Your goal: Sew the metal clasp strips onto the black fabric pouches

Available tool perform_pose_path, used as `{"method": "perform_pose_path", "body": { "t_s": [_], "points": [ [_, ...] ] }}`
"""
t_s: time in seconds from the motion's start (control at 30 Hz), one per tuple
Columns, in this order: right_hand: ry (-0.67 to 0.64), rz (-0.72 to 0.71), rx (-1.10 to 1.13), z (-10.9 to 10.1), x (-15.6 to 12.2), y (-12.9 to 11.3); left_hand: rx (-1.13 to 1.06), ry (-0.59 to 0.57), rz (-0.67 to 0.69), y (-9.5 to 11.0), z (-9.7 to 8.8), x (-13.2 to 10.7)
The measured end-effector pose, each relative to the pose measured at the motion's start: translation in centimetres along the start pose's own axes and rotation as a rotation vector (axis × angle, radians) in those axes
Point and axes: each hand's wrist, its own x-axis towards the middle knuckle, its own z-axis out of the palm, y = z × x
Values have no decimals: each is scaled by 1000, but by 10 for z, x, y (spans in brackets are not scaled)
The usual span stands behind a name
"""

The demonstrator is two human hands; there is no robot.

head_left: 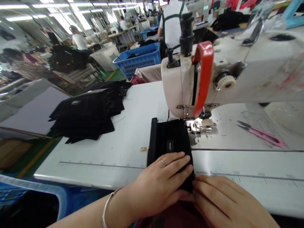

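Observation:
A flat black fabric pouch (pixel 171 131) lies on the sewing machine table, its far right corner beside the presser foot (pixel 198 125). It bears a small label (pixel 170 146), and a gold zipper pull (pixel 144 148) sticks out at its left edge. My left hand (pixel 163 177) lies over the near part of the pouch with fingers stretched flat; its thumb is at the near edge. My right hand (pixel 225 199) has its fingers together at the pouch's near right corner, fingertips pressed to the edge. What is beneath those fingertips is hidden.
The white sewing machine (pixel 237 72) with a red lever (pixel 203 76) stands over the table's right side. Pink-handled snips (pixel 263 134) lie there. A stack of black pieces (pixel 87 110) sits left. Blue crates (pixel 142 58) stand beyond and at lower left. People work in the background.

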Motion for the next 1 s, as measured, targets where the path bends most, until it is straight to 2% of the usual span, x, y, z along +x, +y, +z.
{"method": "perform_pose_path", "body": {
  "t_s": [0.17, 0.43, 0.63, 0.77, 1.0],
  "points": [
    [-51, -29, 27, -5, 15, 13, -118, 115, 113, -10, 0, 2],
    [-108, -51, 27, -2, 33, 33, -174, 102, 200, -37, -4, 11],
    [-154, -105, 32, 1, 44, 52, -146, 109, 221, -56, -4, 22],
    [-241, -141, 33, 4, 49, 66, -90, 99, 250, -69, -5, 30],
    [-261, -141, -46, 7, 64, 82, -13, 144, 270, -90, -1, 42]
  ]
}}
